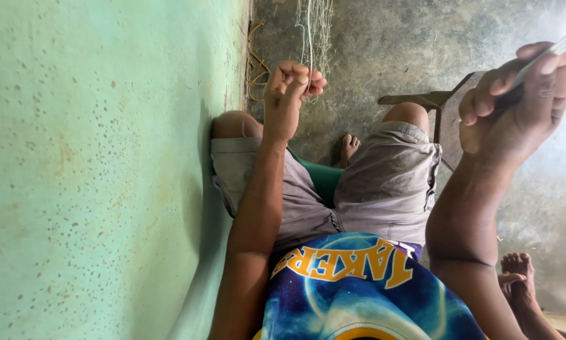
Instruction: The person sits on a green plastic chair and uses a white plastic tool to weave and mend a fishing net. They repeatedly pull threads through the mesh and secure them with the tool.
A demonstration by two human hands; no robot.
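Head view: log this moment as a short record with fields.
Left hand: pinches thin white net threads
Right hand: grips a slim pale netting tool
Posture: seated, grey shorts, bare foot on the concrete floor
Left side: green wall
Lower right: another person's feet

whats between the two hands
In the head view, between the left hand pinching net threads and the right hand: bare concrete floor and a knee.

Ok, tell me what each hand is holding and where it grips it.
The left hand pinches thin net strands at their lower end. The right hand holds a slim pale tool by its lower part, between thumb and fingers.
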